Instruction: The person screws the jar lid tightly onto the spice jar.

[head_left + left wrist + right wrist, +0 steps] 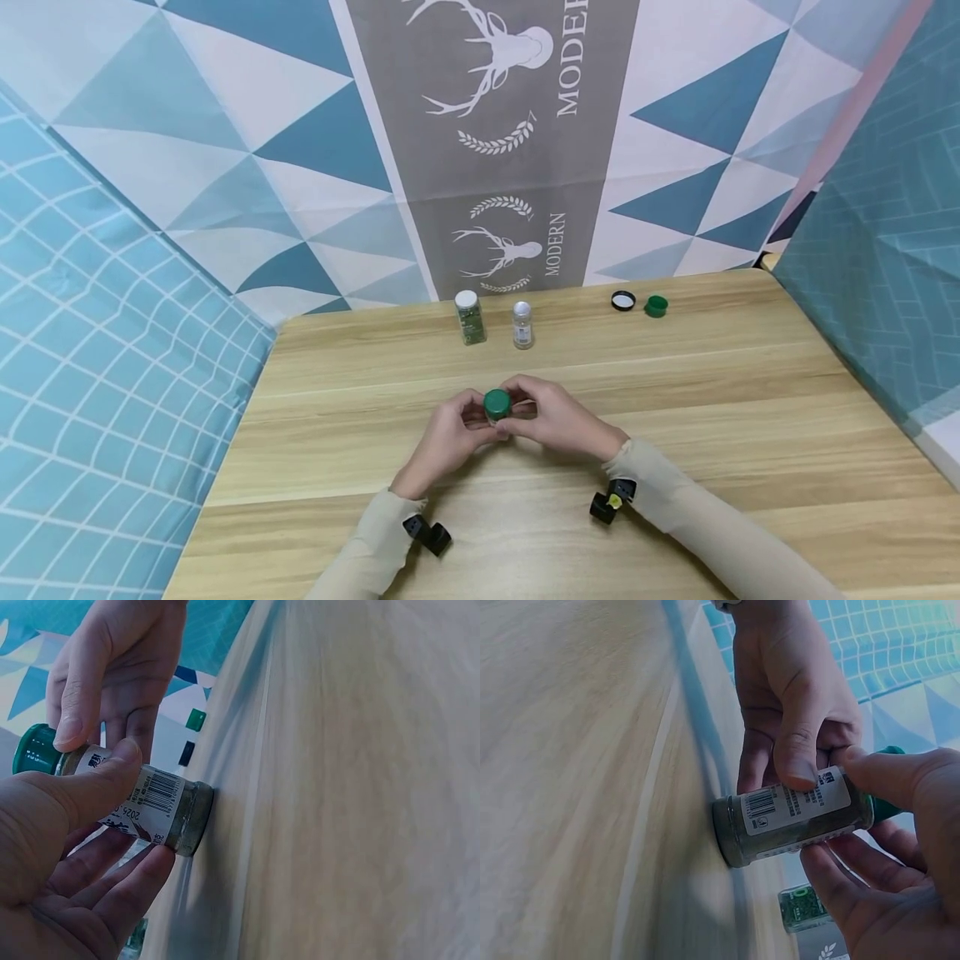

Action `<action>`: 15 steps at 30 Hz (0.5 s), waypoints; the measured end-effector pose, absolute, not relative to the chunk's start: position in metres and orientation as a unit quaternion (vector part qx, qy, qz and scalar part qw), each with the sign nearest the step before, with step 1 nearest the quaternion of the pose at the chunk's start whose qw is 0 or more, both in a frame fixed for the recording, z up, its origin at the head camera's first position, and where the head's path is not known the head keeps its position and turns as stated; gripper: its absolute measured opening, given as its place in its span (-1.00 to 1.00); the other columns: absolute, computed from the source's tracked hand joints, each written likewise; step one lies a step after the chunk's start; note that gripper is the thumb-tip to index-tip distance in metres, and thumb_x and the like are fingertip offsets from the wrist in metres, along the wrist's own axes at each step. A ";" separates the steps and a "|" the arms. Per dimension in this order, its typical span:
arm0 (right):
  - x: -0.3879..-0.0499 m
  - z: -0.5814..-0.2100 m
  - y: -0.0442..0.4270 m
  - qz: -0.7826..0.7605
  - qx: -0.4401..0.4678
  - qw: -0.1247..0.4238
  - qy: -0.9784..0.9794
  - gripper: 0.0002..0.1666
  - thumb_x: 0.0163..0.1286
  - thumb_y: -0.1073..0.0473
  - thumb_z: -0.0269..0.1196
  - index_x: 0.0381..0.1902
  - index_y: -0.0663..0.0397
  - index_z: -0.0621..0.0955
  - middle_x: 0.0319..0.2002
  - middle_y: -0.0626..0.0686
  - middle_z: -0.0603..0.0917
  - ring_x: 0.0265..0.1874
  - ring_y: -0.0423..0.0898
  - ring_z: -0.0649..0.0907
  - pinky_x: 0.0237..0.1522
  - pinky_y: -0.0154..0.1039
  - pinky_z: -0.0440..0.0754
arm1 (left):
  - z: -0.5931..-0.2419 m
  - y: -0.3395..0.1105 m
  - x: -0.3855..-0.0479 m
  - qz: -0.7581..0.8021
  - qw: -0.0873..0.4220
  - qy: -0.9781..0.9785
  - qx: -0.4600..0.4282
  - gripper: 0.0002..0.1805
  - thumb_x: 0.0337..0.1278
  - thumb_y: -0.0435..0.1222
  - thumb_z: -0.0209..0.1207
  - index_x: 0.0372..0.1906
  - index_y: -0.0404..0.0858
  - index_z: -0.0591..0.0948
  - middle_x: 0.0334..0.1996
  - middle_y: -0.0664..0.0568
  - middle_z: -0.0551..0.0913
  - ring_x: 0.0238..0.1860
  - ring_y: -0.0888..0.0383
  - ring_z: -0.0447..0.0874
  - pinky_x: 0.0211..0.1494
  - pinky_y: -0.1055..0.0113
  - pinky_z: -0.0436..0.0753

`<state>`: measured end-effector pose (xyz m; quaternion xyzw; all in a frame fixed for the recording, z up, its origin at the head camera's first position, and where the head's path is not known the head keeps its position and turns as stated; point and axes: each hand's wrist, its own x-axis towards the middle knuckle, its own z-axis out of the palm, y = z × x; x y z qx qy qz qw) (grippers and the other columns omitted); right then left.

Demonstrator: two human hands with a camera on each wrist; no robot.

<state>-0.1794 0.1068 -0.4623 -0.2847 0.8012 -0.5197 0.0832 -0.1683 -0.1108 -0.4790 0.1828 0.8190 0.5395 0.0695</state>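
A small spice jar (161,796) with a green lid (497,403) and a white barcode label stands between both hands near the middle of the table. The left hand (447,433) grips its body, thumb across the label in the left wrist view. From the other side, the right hand (562,419) holds the upper part, its thumb (881,776) at the neck just under the lid. The jar's dark base (729,832) is close to the tabletop; whether it touches I cannot tell.
Behind the hands stand a white-capped jar of green flakes (472,323) and a small clear bottle (522,329). A black lid (623,301) and a green lid (656,307) lie at the back right of the wooden table (315,433). Patterned cloth (300,192) hangs behind.
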 end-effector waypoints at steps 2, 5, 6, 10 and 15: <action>-0.181 -0.462 0.105 -0.520 -0.280 0.084 0.803 -0.55 0.33 0.14 0.47 0.12 0.07 0.61 0.07 0.02 0.71 0.10 -0.06 0.73 0.18 -0.25 0.70 | -0.479 -0.112 -0.170 0.541 0.063 0.818 0.183 -0.66 0.06 -0.33 0.52 -0.11 -0.27 0.64 -0.10 -0.10 0.79 -0.03 0.01 0.82 0.04 0.36 0.77; -0.184 -0.462 0.101 -0.518 -0.274 0.082 0.806 -0.55 0.32 0.13 0.48 0.12 0.07 0.62 0.07 0.02 0.71 0.09 -0.07 0.73 0.17 -0.30 0.70 | -0.479 -0.115 -0.173 0.540 0.057 0.820 0.179 -0.67 0.04 -0.34 0.53 -0.12 -0.25 0.65 -0.10 -0.07 0.79 -0.04 0.03 0.82 0.04 0.36 0.77; -0.185 -0.462 0.099 -0.519 -0.271 0.082 0.806 -0.55 0.32 0.13 0.48 0.12 0.07 0.62 0.07 0.02 0.72 0.09 -0.07 0.73 0.17 -0.31 0.70 | -0.479 -0.117 -0.174 0.539 0.055 0.821 0.180 -0.66 0.04 -0.34 0.53 -0.11 -0.25 0.65 -0.10 -0.07 0.79 -0.03 0.03 0.82 0.05 0.36 0.77; -0.191 -0.465 0.093 -0.530 -0.270 0.076 0.800 -0.54 0.31 0.15 0.49 0.12 0.09 0.62 0.07 0.04 0.72 0.07 -0.06 0.73 0.15 -0.29 0.71 | -0.479 -0.120 -0.178 0.544 0.056 0.820 0.167 -0.65 0.03 -0.36 0.52 -0.10 -0.25 0.65 -0.10 -0.06 0.79 -0.03 0.04 0.81 0.06 0.38 0.76; -0.198 -0.469 0.087 -0.538 -0.278 0.065 0.793 -0.53 0.30 0.16 0.49 0.13 0.12 0.63 0.05 0.05 0.73 0.01 -0.09 0.75 0.12 -0.27 0.73 | -0.480 -0.124 -0.182 0.545 0.051 0.823 0.148 -0.65 0.01 -0.41 0.52 -0.10 -0.24 0.65 -0.11 -0.06 0.79 -0.02 0.04 0.81 0.06 0.38 0.76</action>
